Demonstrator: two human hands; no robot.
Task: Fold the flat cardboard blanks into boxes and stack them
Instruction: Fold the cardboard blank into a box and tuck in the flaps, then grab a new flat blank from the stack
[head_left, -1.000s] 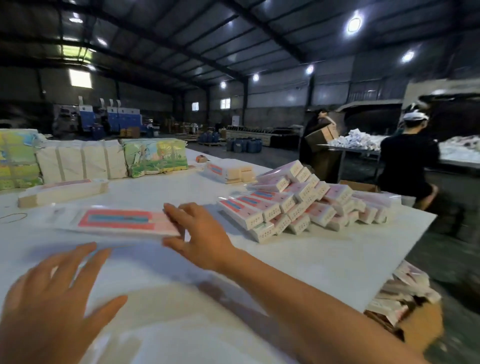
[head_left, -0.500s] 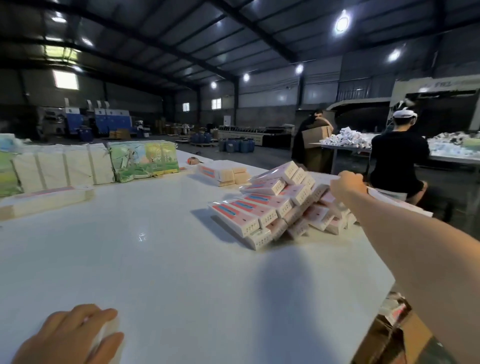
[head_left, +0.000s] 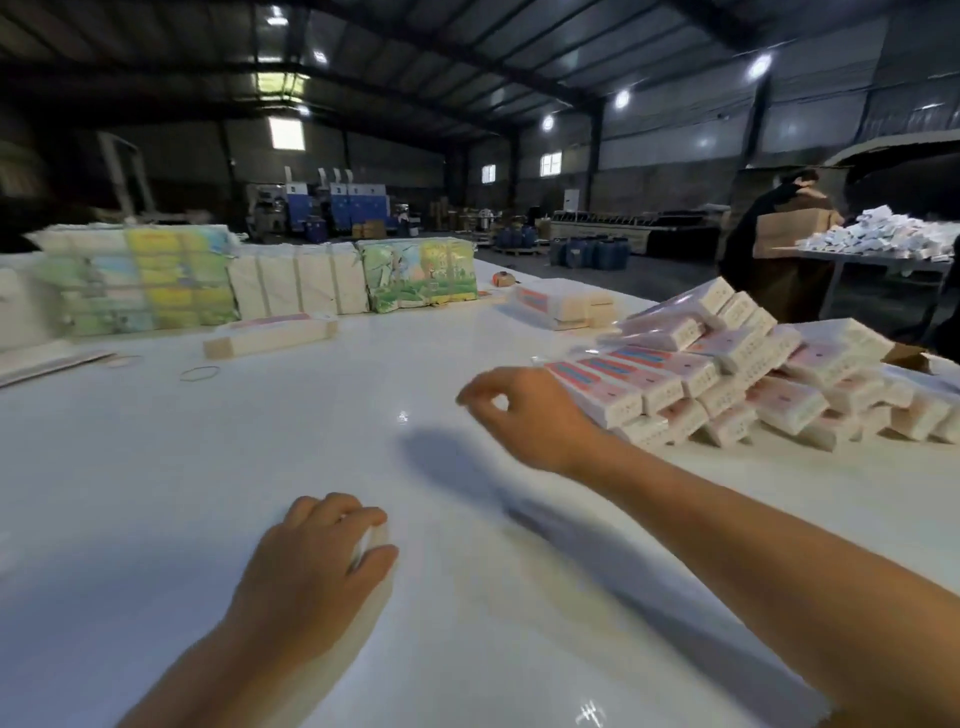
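Note:
A pile of folded pink-and-white boxes (head_left: 727, 374) lies on the right of the white table (head_left: 182, 467). My right hand (head_left: 524, 410) hovers just left of the pile, fingers curled with thumb and forefinger nearly meeting, and nothing shows in it. Near the front of the table, my left hand (head_left: 317, 561) is curled over a small white cardboard piece (head_left: 370, 540), mostly hidden under the fingers. One bundle of flat blanks (head_left: 270, 335) lies at the middle left, and a second bundle (head_left: 566, 306) sits further back.
Wrapped colourful packs (head_left: 135, 280) and white bundles (head_left: 298, 286) line the table's far edge. A rubber band (head_left: 200, 372) lies on the table and a tape roll (head_left: 503, 279) sits at the back. A person (head_left: 779, 249) stands by another table (head_left: 883, 239) at the right.
My right hand left the flat blank, reached to the far side of the box pile, then drew back to its left side. My left hand curled onto a white piece.

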